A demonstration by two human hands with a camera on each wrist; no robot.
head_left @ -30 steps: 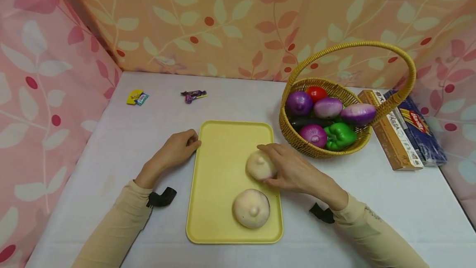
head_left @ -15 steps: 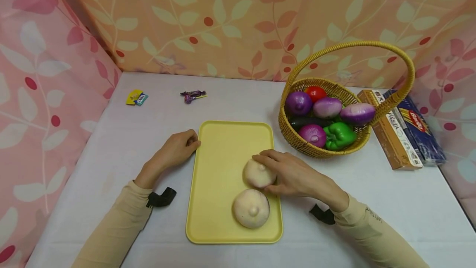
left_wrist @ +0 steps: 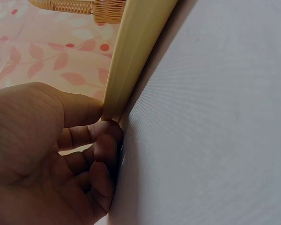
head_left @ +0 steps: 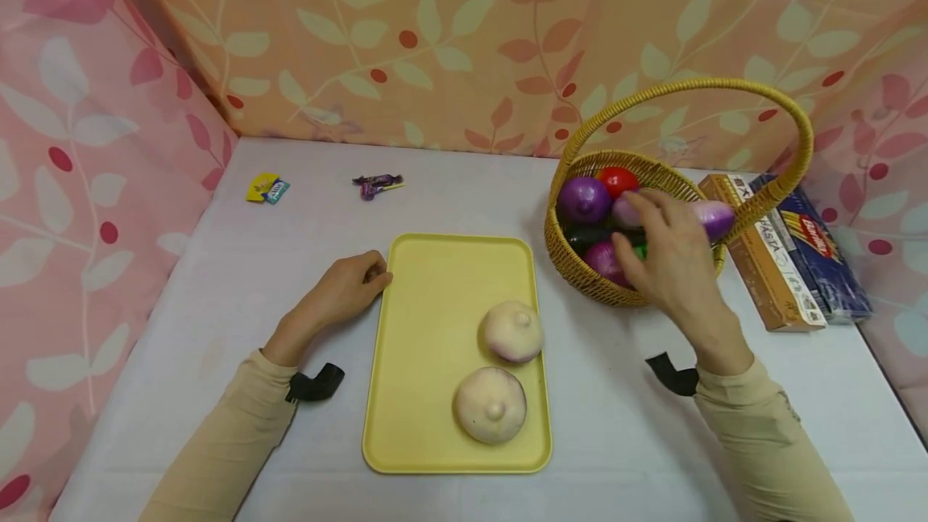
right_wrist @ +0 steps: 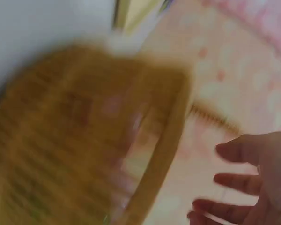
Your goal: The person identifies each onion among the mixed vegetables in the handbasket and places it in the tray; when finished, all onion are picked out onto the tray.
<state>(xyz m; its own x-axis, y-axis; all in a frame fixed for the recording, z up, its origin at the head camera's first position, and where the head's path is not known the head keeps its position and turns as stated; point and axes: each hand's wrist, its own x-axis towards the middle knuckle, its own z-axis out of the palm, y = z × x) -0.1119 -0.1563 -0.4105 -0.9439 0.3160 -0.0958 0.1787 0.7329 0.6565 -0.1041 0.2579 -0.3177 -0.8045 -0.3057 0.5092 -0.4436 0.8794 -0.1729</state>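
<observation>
Two pale onions point(head_left: 511, 331) lie on the yellow tray point(head_left: 435, 280), toward its 4 o'clock side, near each other. Right hand point(head_left: 670, 252) hovers over the basket point(head_left: 580, 272), fingers spread, gripping nothing; basket at 2 o'clock of tray. Step judged: reaching for another vegetable; next move calls for closing on one. Left hand point(head_left: 346, 288), fingers curled, touches the tray's 9 o'clock edge on the surface point(head_left: 290, 240). Basket count: four purple onions, one tomato, a pepper partly hidden.
</observation>
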